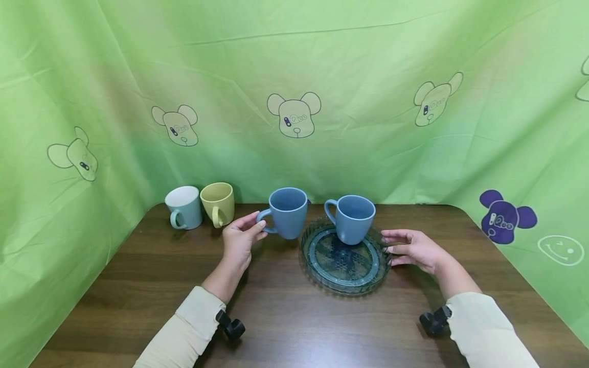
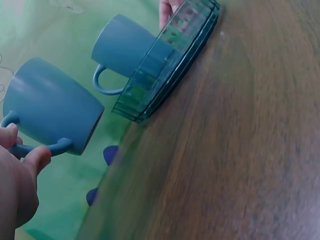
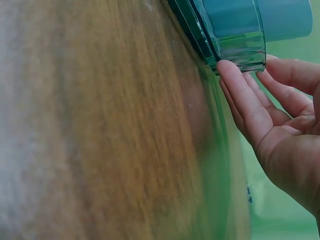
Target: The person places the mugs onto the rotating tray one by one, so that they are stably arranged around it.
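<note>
My left hand [image 1: 240, 236] pinches the handle of a blue mug [image 1: 288, 214], held upright above the table. In the left wrist view, a gap shows between this mug [image 2: 50, 105] and the tabletop. Just to its right, a second blue mug [image 1: 353, 221] stands at the back of a round, clear dark-green tray [image 1: 345, 278], its handle toward the left. My right hand [image 1: 416, 249] is at the tray's right side. In the right wrist view, its extended fingers [image 3: 242, 92] touch the tray's ribbed wall [image 3: 242, 50].
At the table's back left stand a light blue mug [image 1: 186, 212] with a white inside and a yellow-green mug [image 1: 221, 202]. A green cloth [image 1: 349, 153] with bear heads hangs behind and beside the wooden table [image 1: 285, 312].
</note>
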Demonstrator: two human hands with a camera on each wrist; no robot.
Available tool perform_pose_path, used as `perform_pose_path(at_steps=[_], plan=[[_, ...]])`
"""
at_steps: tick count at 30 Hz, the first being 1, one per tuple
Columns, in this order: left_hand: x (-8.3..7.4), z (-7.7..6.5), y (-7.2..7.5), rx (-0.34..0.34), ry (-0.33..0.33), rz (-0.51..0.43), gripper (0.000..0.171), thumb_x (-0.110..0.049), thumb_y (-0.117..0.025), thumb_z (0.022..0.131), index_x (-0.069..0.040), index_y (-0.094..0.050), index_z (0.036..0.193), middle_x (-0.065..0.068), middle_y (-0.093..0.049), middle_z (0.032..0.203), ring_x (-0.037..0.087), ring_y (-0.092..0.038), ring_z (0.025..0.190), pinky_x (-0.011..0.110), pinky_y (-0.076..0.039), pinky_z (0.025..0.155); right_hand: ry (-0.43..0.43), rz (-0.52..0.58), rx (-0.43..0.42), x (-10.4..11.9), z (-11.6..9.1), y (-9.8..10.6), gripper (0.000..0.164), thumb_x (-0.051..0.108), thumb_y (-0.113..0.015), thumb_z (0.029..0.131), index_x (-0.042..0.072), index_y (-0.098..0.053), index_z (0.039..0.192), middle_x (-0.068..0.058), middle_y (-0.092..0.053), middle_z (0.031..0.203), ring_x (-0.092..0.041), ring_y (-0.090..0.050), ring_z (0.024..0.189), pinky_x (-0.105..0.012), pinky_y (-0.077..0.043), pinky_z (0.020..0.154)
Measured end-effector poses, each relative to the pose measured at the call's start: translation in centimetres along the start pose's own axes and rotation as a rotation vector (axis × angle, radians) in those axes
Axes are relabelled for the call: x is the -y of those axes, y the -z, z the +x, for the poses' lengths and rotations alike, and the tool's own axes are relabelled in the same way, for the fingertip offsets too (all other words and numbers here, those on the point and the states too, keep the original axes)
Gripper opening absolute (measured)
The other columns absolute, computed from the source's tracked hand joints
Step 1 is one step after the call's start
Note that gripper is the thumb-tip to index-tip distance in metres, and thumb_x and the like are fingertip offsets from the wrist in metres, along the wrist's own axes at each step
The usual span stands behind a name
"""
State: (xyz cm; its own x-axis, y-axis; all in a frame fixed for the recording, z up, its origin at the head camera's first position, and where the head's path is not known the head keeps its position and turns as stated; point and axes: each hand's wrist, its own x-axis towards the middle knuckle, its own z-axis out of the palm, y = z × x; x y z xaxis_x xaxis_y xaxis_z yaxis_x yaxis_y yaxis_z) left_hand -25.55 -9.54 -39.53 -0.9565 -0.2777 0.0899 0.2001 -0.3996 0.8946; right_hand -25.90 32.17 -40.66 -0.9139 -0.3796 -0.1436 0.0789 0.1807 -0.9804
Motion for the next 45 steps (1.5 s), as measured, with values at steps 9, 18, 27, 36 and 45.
perform_pose_path(at_steps=[9, 18, 27, 36, 45], plan=[[0.2, -0.2, -1.0, 0.021, 0.012, -0.014, 0.036, 0.019, -0.07, 0.078, 0.017, -0.063, 0.113, 0.017, -0.067, 0.089, 0.013, -0.066, 0.067, 0.028, -0.061, 0.06, 0.004, 0.035, -0.006, -0.2, -0.2, -0.1, 0.06, -0.006, -0.061, 0.091, -0.019, -0.029, 0.141, -0.015, -0.054, 0.127, -0.017, -0.063, 0.099, -0.042, -0.059, 0.082], [0.3, -0.5, -1.9, 0.038, 0.025, -0.019, 0.037, 0.018, -0.07, 0.079, 0.018, -0.061, 0.115, 0.007, -0.066, 0.082, 0.012, -0.066, 0.067, 0.027, -0.061, 0.06, 0.004, 0.068, -0.032, -0.3, -0.6, -0.4, 0.058, -0.009, -0.061, 0.09, -0.018, -0.032, 0.139, -0.01, -0.057, 0.119, -0.018, -0.065, 0.095, -0.042, -0.059, 0.081], [0.4, -0.9, -2.9, 0.04, 0.041, -0.005, 0.035, 0.017, -0.071, 0.078, 0.016, -0.064, 0.113, 0.01, -0.066, 0.084, 0.012, -0.065, 0.068, 0.026, -0.06, 0.059, -0.026, 0.115, -0.061, -0.4, -1.0, -0.8, 0.065, -0.012, -0.061, 0.087, -0.018, -0.026, 0.142, -0.01, -0.057, 0.118, -0.018, -0.064, 0.097, -0.044, -0.059, 0.083], [0.7, -1.3, -3.8, 0.056, 0.063, 0.014, 0.031, 0.016, -0.07, 0.08, 0.013, -0.066, 0.111, 0.021, -0.066, 0.093, 0.013, -0.066, 0.07, 0.028, -0.061, 0.062, -0.022, 0.195, -0.065, -0.6, -1.3, -1.2, 0.057, -0.014, -0.061, 0.087, -0.013, -0.037, 0.138, -0.005, -0.061, 0.113, -0.017, -0.064, 0.097, -0.043, -0.058, 0.084], [1.3, -1.5, -4.8, 0.041, 0.102, 0.016, 0.031, 0.014, -0.072, 0.08, 0.01, -0.068, 0.11, 0.017, -0.066, 0.092, 0.013, -0.065, 0.071, 0.027, -0.061, 0.063, -0.023, 0.224, -0.061, -0.6, -1.7, -1.4, 0.052, -0.014, -0.062, 0.086, -0.009, -0.042, 0.133, -0.006, -0.06, 0.111, -0.017, -0.063, 0.096, -0.043, -0.059, 0.084]])
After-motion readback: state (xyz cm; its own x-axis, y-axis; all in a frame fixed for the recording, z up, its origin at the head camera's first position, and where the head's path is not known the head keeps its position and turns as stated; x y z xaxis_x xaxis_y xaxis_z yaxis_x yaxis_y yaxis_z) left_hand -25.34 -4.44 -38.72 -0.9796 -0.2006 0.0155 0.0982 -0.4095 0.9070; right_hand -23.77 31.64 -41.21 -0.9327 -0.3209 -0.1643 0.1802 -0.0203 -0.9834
